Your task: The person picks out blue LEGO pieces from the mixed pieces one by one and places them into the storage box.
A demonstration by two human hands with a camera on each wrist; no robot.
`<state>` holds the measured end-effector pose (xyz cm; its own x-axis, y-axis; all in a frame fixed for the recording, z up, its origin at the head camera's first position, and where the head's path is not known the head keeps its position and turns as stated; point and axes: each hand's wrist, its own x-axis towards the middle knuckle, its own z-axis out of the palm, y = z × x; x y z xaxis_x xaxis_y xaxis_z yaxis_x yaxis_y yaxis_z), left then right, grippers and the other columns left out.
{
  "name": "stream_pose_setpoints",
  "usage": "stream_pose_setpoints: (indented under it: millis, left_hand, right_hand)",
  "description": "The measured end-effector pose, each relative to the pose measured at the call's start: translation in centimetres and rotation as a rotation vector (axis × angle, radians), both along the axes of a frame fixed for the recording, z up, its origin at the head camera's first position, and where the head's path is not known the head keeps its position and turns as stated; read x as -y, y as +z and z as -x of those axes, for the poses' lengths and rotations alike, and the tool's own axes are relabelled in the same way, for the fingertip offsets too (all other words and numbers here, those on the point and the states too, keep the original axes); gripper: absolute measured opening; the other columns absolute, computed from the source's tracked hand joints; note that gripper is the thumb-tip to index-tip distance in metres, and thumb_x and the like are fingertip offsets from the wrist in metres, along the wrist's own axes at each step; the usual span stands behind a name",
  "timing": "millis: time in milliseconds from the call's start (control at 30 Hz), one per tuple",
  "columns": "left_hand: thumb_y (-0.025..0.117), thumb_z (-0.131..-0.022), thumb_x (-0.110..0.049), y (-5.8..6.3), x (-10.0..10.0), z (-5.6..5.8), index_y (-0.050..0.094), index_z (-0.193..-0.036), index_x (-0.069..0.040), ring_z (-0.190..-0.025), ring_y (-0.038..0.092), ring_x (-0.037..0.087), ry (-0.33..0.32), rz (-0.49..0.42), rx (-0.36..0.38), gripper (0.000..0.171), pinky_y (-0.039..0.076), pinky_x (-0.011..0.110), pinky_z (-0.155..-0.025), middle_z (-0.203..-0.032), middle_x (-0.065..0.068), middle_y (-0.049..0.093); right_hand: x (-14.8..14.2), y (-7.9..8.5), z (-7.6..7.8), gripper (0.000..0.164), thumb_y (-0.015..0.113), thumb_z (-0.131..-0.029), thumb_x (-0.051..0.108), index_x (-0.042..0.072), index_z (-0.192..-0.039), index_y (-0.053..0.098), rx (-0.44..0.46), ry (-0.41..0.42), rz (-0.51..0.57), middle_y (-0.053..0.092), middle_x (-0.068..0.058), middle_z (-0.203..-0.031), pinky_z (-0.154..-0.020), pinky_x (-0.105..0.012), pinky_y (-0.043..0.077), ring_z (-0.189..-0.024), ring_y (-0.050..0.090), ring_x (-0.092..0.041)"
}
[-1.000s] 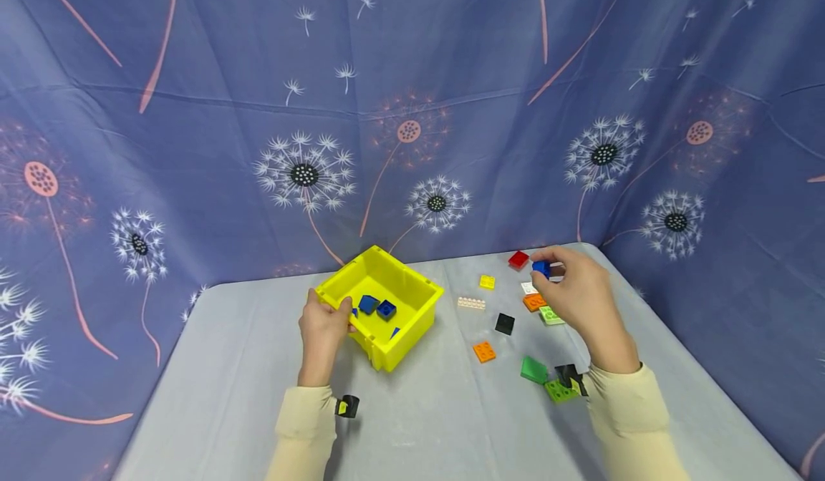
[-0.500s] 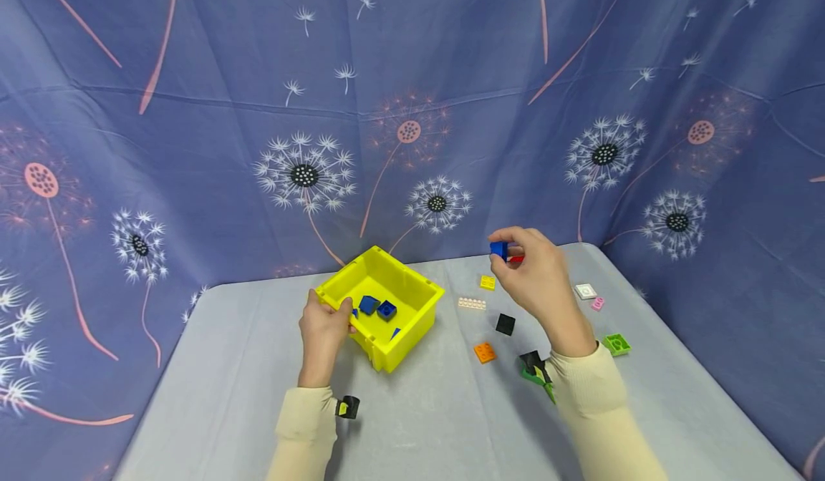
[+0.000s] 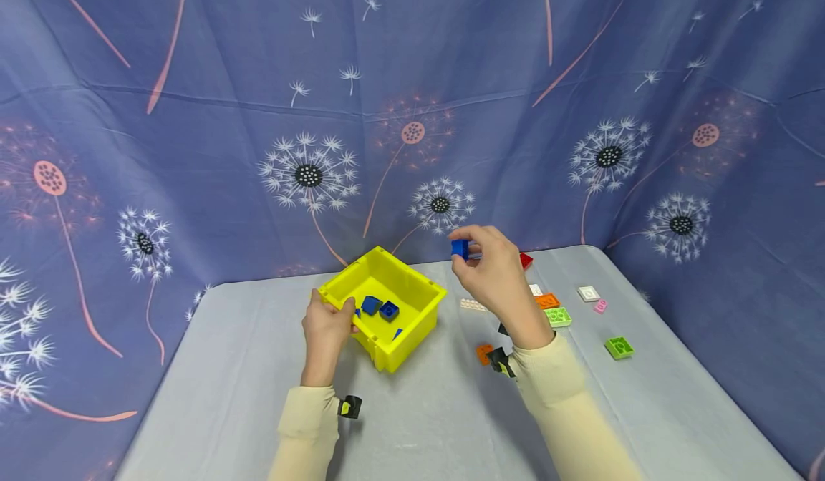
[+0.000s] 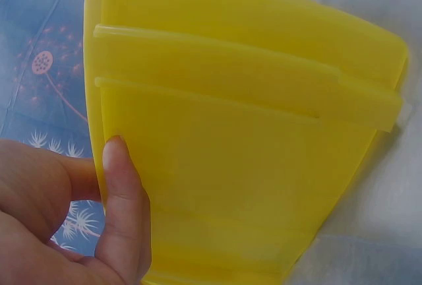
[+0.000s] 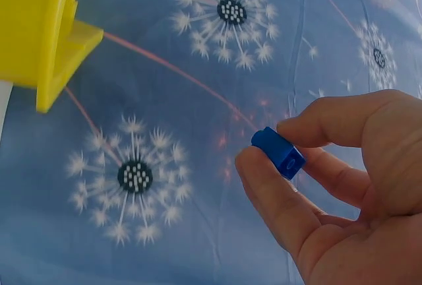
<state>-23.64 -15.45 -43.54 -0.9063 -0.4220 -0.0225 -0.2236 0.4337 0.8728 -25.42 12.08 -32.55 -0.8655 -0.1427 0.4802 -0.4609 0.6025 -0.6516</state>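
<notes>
A small blue toy brick (image 3: pixel 460 248) is pinched between the thumb and fingers of my right hand (image 3: pixel 495 268), raised above the table just right of the yellow bin. The same blue brick (image 5: pixel 278 152) shows studs at one end in the right wrist view. My left hand (image 3: pixel 327 327) grips the near left rim of the yellow bin (image 3: pixel 412 334), its thumb over the edge. The left wrist view has fingers (image 4: pixel 123 192) pressed along the bin's wall. Inside the bin lie several blue bricks, one of them a square brick (image 3: pixel 389 311).
Right of the bin, loose bricks lie on the grey table (image 3: pixel 412 431): orange (image 3: pixel 547 300), light green (image 3: pixel 557 316), white (image 3: pixel 588 293), pink (image 3: pixel 601 305) and green (image 3: pixel 619 348). A red brick (image 3: pixel 526 260) sits behind my right hand. A blue dandelion-print curtain (image 3: pixel 412 73) hangs behind.
My right hand has carried the blue brick leftward from above the loose bricks to near the bin's right side. My left hand still holds the bin in the same place.
</notes>
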Motion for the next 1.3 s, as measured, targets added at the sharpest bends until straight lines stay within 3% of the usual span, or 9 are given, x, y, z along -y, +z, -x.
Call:
stream_pose_setpoints:
  millis: [167,433,567,833,1300]
  left_hand:
    - [0.068,-0.1,-0.027,0.0,0.0,0.1,0.01,-0.16,0.012,-0.045,0.061,0.018,-0.003,0.003,0.001,0.093,0.041,0.028,-0.045,-0.059,0.005,0.065]
    - [0.067,-0.1,-0.027,0.0,-0.1,0.3,0.009,-0.161,0.012,-0.048,0.065,0.023,-0.007,-0.004,-0.001,0.093,0.041,0.028,-0.046,-0.06,0.007,0.066]
    - [0.067,-0.1,-0.028,0.2,-0.2,0.2,0.007,-0.161,0.011,-0.044,0.062,0.015,-0.007,-0.019,0.017,0.094,0.038,0.027,-0.043,-0.061,0.011,0.068]
    - [0.067,-0.1,-0.029,0.2,-0.1,0.2,0.007,-0.161,0.011,-0.044,0.061,0.014,-0.003,-0.01,0.019,0.094,0.038,0.027,-0.043,-0.069,0.018,0.072]
    - [0.068,-0.101,-0.029,-0.1,0.1,0.2,0.005,-0.162,0.009,-0.044,0.061,0.016,0.0,-0.023,0.038,0.095,0.036,0.027,-0.041,-0.061,0.01,0.067]
  right_hand:
    - [1.8,-0.4,0.3,0.029,0.073,-0.091,0.005,0.012,-0.12,0.072,-0.004,0.046,0.004,0.062,-0.011,-0.114,-0.083,-0.039,0.062,-0.1,0.073,-0.028]
    - [4.7,-1.5,0.8,0.024,0.071,-0.093,0.006,0.012,-0.117,0.072,0.032,0.091,-0.08,0.062,-0.008,-0.111,-0.083,-0.032,0.061,-0.097,0.069,-0.022]
    - [6.0,-2.1,0.5,0.026,0.071,-0.093,0.008,0.013,-0.118,0.073,0.076,0.094,-0.132,0.063,-0.008,-0.113,-0.079,-0.032,0.06,-0.093,0.067,-0.02]
    - [8.0,-3.8,0.8,0.03,0.072,-0.091,0.004,0.01,-0.12,0.074,0.07,0.143,-0.225,0.066,-0.012,-0.109,-0.062,-0.027,0.051,-0.072,0.056,-0.017]
    - [9.4,-5.8,1.2,0.031,0.07,-0.086,-0.001,0.006,-0.116,0.074,0.088,0.151,-0.26,0.07,-0.012,-0.1,-0.071,-0.035,0.055,-0.083,0.065,-0.021]
